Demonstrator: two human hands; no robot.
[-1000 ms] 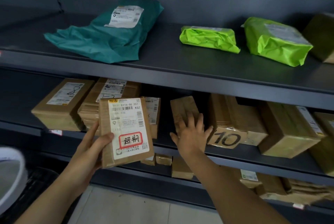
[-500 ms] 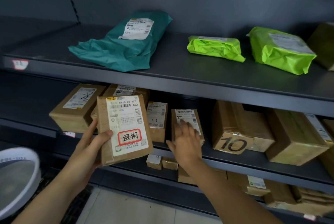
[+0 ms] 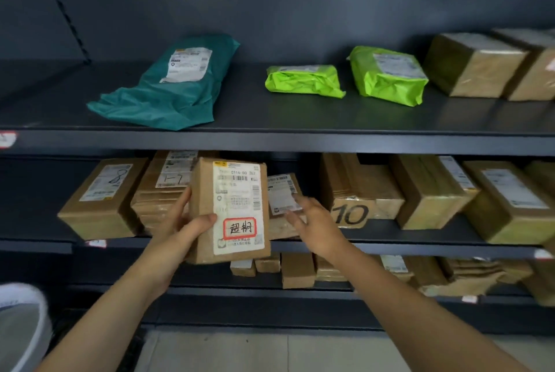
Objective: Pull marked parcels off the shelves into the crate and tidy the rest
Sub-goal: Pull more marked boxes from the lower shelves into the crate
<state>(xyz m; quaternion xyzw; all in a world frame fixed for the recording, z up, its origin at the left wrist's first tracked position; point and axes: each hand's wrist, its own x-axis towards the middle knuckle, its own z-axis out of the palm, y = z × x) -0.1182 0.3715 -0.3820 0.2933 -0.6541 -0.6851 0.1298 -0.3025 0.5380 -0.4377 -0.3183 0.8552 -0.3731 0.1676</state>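
**Marked parcel in hand, clear of the shelf**

A red-ringed handwritten stamp sits low on its white label. The left hand holds it upright in front of the middle shelf, thumb curled across the front face and fingers wrapped behind the left edge. It is a plain taped cardboard box, and since one hand carries it, it is probably light and stiff. The long side edges look like the safest hold, as the glossy label and tape may be slick under a thumb.

The right hand is spread, its straight fingertips touching the label of a small parcel that stands on the middle shelf just beside the marked one.

That shelf also holds a row of brown boxes, one inked "8" and one inked "10". The top shelf carries a limp teal mailer, two lime-green bags and tan boxes at the right end. More small boxes sit on the shelf below.

A white-rimmed container shows at the lower left. It is cut off and blurred, so I cannot tell whether it is the crate or what it holds.
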